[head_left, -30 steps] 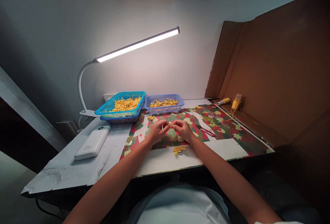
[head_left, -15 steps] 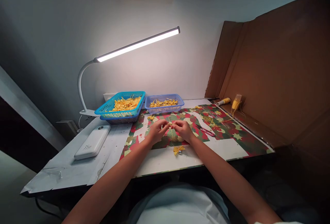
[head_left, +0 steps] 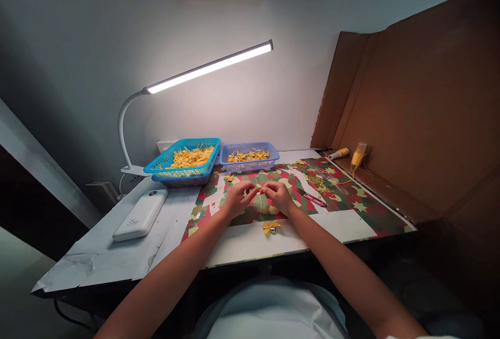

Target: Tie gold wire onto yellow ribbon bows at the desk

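holding a thin yellow strip (head_left: 258,188) crosswise, stretched left to right with long axis almost level, above the patterned covering (head_left: 344,198) at the middle of the table (head_left: 172,227). looking slender and slightly glossy, with ends hidden among fingers and finer detail too small to tell. showing also a pale cord (head_left: 261,206) below the fingertips, running roughly far to near; impossible to tell whether joined to the strip. gripping the strip from the left with the left hand (head_left: 238,198) and from the right with the right hand (head_left: 278,196), thumbs and forefingers pinched, fingertips nearly meeting. slanting inward with both bare forearms from near left and near right. working just beyond a yellow bow with a silver bell (head_left: 270,227), left of pink-handled snips (head_left: 314,199), on the near side of a turquoise basket (head_left: 154,169) and a lavender basket (head_left: 250,165), both holding yellow pieces.
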Demonstrator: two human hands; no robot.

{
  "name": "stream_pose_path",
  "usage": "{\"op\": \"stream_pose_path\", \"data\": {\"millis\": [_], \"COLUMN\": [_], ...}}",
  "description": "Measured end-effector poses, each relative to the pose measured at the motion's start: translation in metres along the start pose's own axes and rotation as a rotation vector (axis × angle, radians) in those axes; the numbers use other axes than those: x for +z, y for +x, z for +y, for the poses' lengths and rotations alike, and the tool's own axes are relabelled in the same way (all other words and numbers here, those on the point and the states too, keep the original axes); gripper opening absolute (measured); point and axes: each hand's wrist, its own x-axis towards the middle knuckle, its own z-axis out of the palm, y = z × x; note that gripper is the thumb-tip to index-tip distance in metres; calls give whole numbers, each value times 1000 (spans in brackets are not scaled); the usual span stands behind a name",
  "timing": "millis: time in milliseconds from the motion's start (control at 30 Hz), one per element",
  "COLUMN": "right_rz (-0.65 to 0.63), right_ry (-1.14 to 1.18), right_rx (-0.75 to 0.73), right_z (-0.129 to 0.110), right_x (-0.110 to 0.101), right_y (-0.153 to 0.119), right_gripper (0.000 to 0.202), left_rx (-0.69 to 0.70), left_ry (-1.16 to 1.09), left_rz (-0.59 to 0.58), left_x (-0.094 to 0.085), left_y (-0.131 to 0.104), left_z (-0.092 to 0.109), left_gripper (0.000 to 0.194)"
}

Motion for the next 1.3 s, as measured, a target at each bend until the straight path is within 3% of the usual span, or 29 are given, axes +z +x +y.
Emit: {"op": "stream_pose_path", "data": {"millis": [667, 900, 1300], "right_rz": [-23, -44, -64], "right_ry": [-165, -20, 73], "right_rx": [-116, -46, 37], "right_z": [3, -1, -3], "right_x": [-1, -1, -1], "right_y": [-1, 0, 0], "right_gripper": [22, 20, 19], "left_rx": [-7, 9, 152], "left_ry": [7, -32, -2], "left_rz": [-19, -24, 103], "left_x": [0, 1, -2], "left_y": [0, 1, 1], "left_z": [-3, -1, 0], "left_gripper": [19, 25, 24]}}
